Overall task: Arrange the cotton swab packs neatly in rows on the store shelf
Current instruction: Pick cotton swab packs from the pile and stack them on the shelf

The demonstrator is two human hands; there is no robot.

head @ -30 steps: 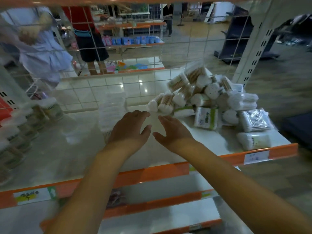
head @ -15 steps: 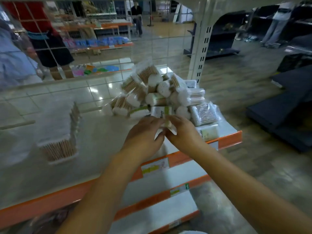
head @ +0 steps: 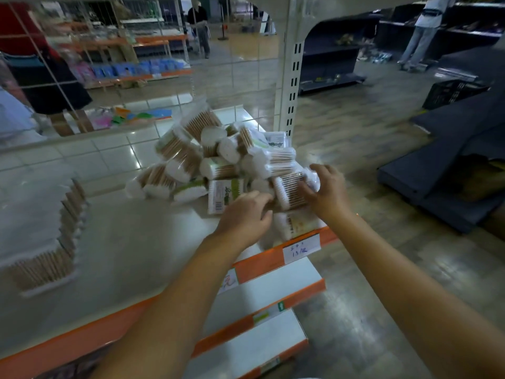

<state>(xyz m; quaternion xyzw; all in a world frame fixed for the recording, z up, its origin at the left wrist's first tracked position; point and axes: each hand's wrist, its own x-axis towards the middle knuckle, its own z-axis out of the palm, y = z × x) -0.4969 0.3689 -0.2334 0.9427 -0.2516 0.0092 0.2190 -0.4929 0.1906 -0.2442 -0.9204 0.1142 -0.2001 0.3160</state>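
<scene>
The cotton swab packs point(head: 218, 157) are heaped in a messy pile at the right end of the shelf point(head: 131, 242), nowhere near rows yet. Right hand point(head: 326, 191) is grasping one clear pack point(head: 289, 191) at the pile's near edge, left hand point(head: 244, 217) curled against its other end. Looks like the pick-up step; next it'd need lifting out and setting down beside the tidy row point(head: 58, 242) on the left
</scene>
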